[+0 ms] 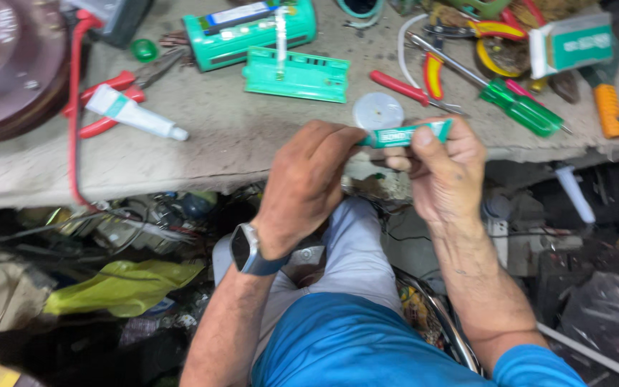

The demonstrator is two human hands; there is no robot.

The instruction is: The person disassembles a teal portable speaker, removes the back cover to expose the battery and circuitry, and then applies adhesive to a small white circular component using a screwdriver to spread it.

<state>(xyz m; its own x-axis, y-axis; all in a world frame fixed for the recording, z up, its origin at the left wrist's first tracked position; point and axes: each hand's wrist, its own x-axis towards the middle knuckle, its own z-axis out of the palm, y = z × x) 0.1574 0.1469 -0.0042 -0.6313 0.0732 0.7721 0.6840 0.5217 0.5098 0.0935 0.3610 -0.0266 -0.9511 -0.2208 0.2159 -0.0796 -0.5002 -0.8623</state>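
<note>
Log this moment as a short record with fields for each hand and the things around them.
left hand: grips one end of a small green tube
right hand: pinches the tube's other end, thumb on top
behind the tube: round white disc on the workbench
bench, left: white tube with a teal band, red-handled pliers
bench, right: green-handled screwdriver
bench, far side: green plastic casing

I sit in a small repair workshop. My worn grey table [238, 140] is full of hand tools: red-handled pliers [109, 97], a green transparent screwdriver [521, 107], an orange-handled tool [607, 107] and a white glue tube [134, 115]. A green plastic device casing [252, 32] lies opened there. Under the table, loose wires and scrap parts [130, 222] are heaped on the floor.
</note>
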